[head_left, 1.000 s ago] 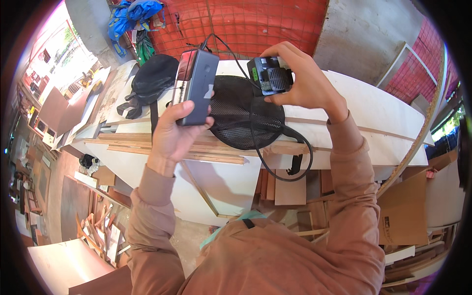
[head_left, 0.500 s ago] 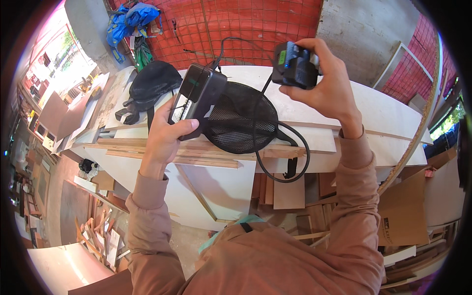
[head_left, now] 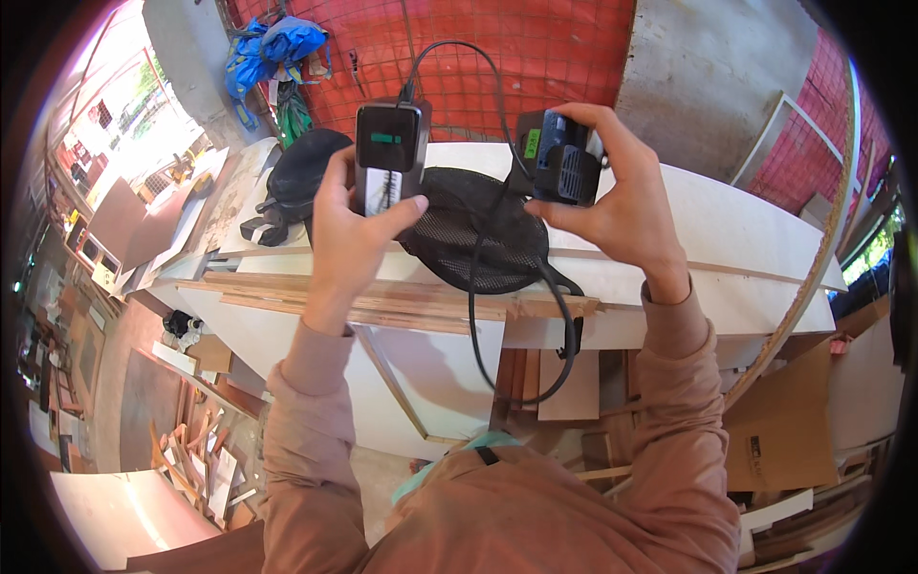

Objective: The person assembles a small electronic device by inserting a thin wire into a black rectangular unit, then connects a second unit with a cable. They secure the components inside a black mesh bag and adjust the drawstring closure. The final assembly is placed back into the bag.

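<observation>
My left hand (head_left: 354,225) is wrapped round a black rectangular box that looks like a power bank (head_left: 406,158), with a small dark window and a white label. It is held upright, with a thin black cable (head_left: 476,46) leaving its top and arching over toward the other device. My right hand (head_left: 631,210) pinches a black boxy device (head_left: 566,172) with a ribbed grille and a green sticker (head_left: 532,143). A thicker black cable (head_left: 475,354) hangs in a loop below that device. Behind and between both hands, a black mesh pouch (head_left: 478,244) lies on the white bench.
The white bench top (head_left: 727,215) carries stacked wood strips (head_left: 287,287) along its near edge and a black bag (head_left: 304,172) at the left. Red sheeting behind a wire grid (head_left: 535,57) stands beyond. Offcuts (head_left: 196,469) and a cardboard box (head_left: 779,421) lie below.
My left hand has moved right and turned the power bank upright, its face toward me. My right hand has come slightly left and lower, turning its device. The cable loop hangs lower.
</observation>
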The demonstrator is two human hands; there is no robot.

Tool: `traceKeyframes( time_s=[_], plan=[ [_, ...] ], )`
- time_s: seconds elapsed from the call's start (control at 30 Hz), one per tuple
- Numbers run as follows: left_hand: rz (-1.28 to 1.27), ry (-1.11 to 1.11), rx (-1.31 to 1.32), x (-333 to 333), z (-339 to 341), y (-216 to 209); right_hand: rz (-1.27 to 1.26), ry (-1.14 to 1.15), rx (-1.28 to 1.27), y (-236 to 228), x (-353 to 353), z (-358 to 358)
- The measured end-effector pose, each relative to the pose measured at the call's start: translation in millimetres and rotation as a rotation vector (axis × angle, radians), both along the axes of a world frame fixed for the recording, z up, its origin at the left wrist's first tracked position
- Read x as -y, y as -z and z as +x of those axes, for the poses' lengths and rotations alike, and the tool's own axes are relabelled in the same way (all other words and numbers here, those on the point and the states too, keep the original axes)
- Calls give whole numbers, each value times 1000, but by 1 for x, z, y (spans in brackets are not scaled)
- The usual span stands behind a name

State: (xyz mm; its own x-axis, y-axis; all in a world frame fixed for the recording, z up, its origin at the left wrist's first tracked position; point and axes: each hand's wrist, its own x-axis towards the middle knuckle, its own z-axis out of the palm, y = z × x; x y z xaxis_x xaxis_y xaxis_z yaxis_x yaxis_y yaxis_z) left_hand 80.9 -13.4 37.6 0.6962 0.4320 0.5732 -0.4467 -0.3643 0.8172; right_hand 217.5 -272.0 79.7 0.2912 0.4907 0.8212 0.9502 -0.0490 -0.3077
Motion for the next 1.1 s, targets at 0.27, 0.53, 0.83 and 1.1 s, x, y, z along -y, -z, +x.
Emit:
traceKeyframes(
  time_s=[0.27, 0.53, 0.83, 1.1],
  plan=[
    [-9, 241, -287, -35, 8, -64, 1, -11, 317, -7, 12, 10],
    [-105, 375, -421, -15, 28, -70, 60, -32, 578, 5, -4, 7],
    [-230, 423, -226, 8, 32, -58, 165, 66, 539, 25, 12, 16],
    [18, 403, 149, 11, 33, -47, -6, 189, 8, 32, 11, 24]
  ],
)
